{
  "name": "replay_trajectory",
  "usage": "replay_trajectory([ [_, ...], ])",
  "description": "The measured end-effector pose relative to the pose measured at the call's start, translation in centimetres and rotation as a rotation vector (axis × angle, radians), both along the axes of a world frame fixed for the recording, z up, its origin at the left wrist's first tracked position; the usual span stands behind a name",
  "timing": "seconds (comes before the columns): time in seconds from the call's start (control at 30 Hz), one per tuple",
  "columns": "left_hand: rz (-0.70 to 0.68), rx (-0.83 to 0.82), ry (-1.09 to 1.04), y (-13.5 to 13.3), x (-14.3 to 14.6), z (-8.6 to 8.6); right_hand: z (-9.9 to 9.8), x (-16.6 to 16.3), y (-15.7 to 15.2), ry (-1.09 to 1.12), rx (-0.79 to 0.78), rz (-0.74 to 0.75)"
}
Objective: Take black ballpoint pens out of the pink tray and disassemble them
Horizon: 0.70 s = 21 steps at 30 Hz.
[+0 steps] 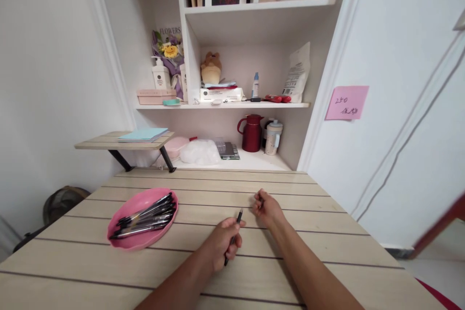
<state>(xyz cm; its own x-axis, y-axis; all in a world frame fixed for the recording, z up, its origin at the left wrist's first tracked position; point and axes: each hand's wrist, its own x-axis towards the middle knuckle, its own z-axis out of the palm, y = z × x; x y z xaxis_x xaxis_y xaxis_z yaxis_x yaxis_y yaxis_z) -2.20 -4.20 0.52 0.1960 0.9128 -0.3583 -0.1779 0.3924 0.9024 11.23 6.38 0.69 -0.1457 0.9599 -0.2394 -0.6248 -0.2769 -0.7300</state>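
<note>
Near the middle of the table, my left hand [221, 243] is closed around a black pen [240, 215], its tip end pointing up and away from me. To the right and slightly farther off, my right hand [269, 209] has its fingertips pinched together. Whatever they hold, if anything, is too small or hidden to make out. The two hands are apart. Left of them sits a pink bowl [140, 198] with a wavy rim. Several black and clear pens [148, 218] lie in it, pointing roughly the same way.
A slatted wooden table [312, 271] spans the front. At its back left stands a small raised shelf [98, 141] bearing light blue paper [143, 134]. Behind are white shelves with a red jug [251, 133], a cup [273, 138] and a white plastic bag [199, 152].
</note>
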Motion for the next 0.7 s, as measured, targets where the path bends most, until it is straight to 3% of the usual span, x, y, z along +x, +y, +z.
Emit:
replay_trajectory([
  [0.17,0.094,0.047,0.042,1.8,0.5,0.0,-0.4,-1.4,-1.1,-0.203,0.038,0.269],
  [0.33,0.131,0.11,0.104,2.2,0.9,-0.6,-1.3,-2.3,-1.2,-0.294,0.079,0.173],
  [0.7,0.211,0.106,0.082,2.2,0.4,-1.1,-1.8,-2.6,-1.5,-0.243,0.105,0.177],
])
